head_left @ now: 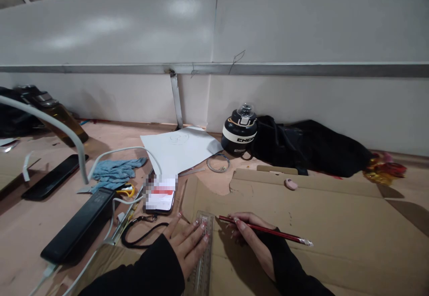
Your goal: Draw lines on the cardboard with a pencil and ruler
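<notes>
A flat brown cardboard sheet [321, 211] covers the near right part of the table. On its left part lies a clear ruler [205, 260], running away from me. My left hand [189, 242] rests flat with fingers spread, its fingertips on the ruler. Just right of the ruler, my right hand [250, 235] pinches a red pencil [275, 231] between thumb and fingers. The pencil's tip points left toward the ruler's far end and its eraser end points right. A small pink eraser [291, 184] sits near the cardboard's far edge.
Left of the cardboard are a phone [161, 198], a black power bank [80, 224] with white cables, a black cord loop [129, 242] and blue gloves [115, 171]. White paper [187, 146], a black bottle [238, 135] and dark cloth [321, 146] lie toward the wall.
</notes>
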`<move>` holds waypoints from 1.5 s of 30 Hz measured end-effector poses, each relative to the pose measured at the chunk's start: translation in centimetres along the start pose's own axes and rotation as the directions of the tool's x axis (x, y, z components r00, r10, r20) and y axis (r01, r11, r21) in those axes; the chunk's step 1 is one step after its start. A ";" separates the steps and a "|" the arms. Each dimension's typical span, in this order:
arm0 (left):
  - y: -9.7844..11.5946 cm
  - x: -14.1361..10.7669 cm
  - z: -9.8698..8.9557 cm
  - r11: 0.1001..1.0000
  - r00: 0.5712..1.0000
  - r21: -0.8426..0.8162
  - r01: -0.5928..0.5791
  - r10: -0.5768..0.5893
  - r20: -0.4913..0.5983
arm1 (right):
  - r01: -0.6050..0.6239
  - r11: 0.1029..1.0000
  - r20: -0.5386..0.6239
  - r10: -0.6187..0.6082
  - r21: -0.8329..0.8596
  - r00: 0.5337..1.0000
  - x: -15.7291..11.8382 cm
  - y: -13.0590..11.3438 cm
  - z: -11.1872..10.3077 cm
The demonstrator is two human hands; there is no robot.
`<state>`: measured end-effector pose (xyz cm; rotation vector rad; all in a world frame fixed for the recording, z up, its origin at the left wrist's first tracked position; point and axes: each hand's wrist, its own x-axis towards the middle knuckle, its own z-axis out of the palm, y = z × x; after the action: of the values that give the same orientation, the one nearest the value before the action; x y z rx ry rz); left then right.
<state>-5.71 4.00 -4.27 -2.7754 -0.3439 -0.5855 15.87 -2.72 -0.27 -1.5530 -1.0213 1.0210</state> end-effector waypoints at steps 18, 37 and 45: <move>-0.1 0.0 0.3 1.000 1.000 -0.013 0.000 0.000 -0.020 | 0.038 0.998 -0.006 -0.038 -0.042 0.999 -0.1 -0.2 0.2; -0.1 0.2 0.1 1.000 0.999 -0.025 0.006 -0.007 -0.041 | 0.146 0.981 0.056 -0.140 -0.129 0.989 -0.3 0.1 0.0; -0.1 0.2 0.1 1.000 0.999 -0.024 0.007 -0.008 -0.037 | 0.229 0.951 0.025 -0.229 -0.210 0.973 -0.4 -0.2 0.0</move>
<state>-5.48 4.13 -4.24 -2.7835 -0.3412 -0.6456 15.72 -3.07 -0.04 -1.5589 -1.3114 0.7713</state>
